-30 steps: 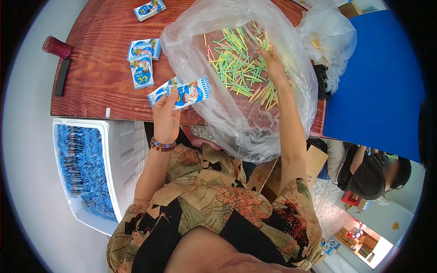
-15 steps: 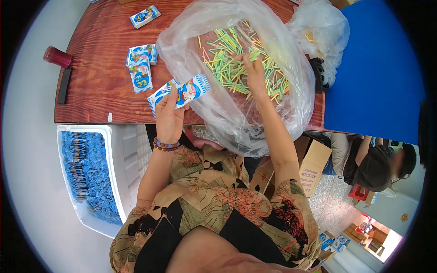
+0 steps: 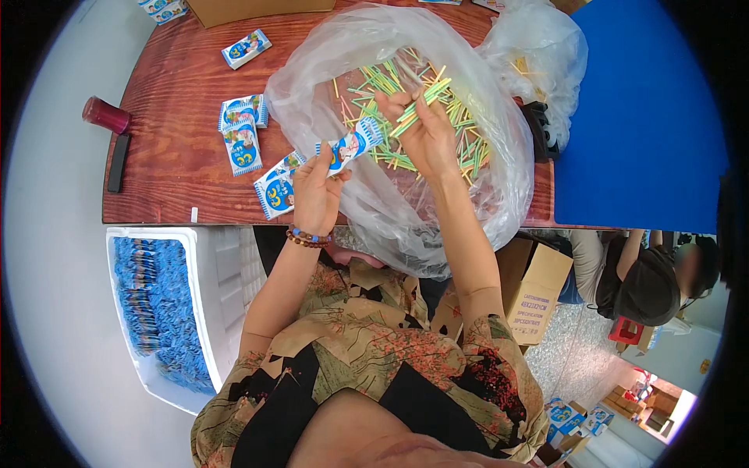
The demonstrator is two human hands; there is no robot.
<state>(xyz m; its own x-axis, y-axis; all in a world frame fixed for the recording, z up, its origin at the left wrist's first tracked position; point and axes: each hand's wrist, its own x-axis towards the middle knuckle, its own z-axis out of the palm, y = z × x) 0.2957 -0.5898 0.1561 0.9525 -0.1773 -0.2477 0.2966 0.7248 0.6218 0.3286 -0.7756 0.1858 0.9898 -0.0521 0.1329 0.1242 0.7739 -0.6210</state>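
My left hand [image 3: 316, 195] is closed on a small blue-and-white packet [image 3: 353, 148], tilted up toward the right at the bag's near-left rim. Just left of that hand, another packet [image 3: 277, 189] lies on the table. My right hand [image 3: 429, 144] pinches a small bunch of thin green and yellow sticks [image 3: 422, 105], raised over the large clear plastic bag [image 3: 316, 58]. Inside the spread bag is a loose heap of similar sticks [image 3: 464, 129], some pink. The two hands are close together, the bunch near the packet's far end.
Several packets [image 3: 243, 144] lie on the left of the red-brown table [image 3: 175, 156], by a dark red cup [image 3: 107, 115] and a black bar [image 3: 118, 164]. A white foam box [image 3: 195, 312] full of blue packets stands below left. A cardboard box [image 3: 538, 292] and another person [image 3: 647, 288] are at right.
My right hand has lifted out of the heap with a bunch of sticks. My left hand has moved right with one packet, leaving the other on the table.
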